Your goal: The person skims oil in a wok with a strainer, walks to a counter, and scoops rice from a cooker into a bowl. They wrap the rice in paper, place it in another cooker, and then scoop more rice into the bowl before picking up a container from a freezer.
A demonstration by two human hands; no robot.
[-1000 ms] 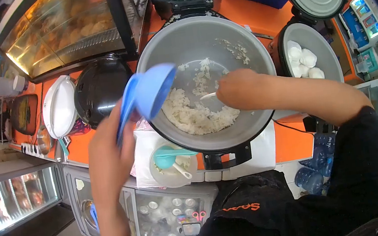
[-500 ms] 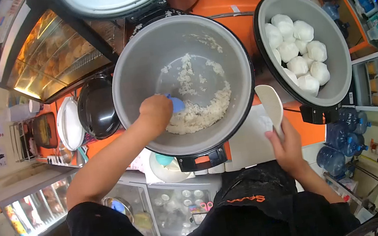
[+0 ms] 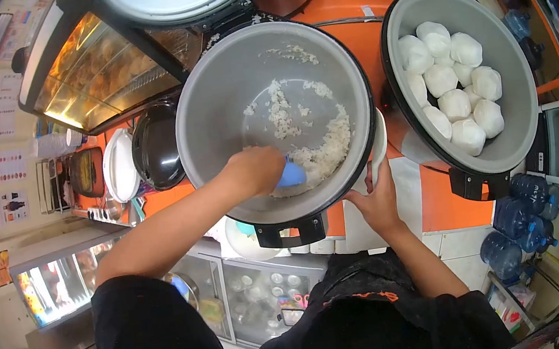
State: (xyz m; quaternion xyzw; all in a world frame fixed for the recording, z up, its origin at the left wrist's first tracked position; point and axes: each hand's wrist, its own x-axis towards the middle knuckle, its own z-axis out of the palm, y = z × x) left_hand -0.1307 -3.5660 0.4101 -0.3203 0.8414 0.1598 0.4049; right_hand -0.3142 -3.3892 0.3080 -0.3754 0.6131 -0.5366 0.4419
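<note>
Inside the large grey pot (image 3: 216, 119), my left hand (image 3: 259, 170) is closed round a blue scoop (image 3: 291, 174), which touches the white rice (image 3: 332, 143) low in the pot. More rice clings to the bottom and far wall. My right hand (image 3: 376, 200) is beside the pot's lower right rim, its fingers round a pale paddle (image 3: 379, 140) that stands on edge against the outside of the rim. White paper (image 3: 401, 190) lies on the orange counter near this hand.
A second pot (image 3: 511, 109) at the right holds several white wrapped bundles (image 3: 455, 105). At the left are a black bowl (image 3: 157, 148), a white lid (image 3: 120, 166) and a lit food case (image 3: 96, 71). Water bottles (image 3: 502, 254) stand on the floor at the right.
My left hand and the blue scoop have moved right across the pot through the rice. My right hand has moved left, bringing the paddle against the pot's rim. The view has shifted slightly.
</note>
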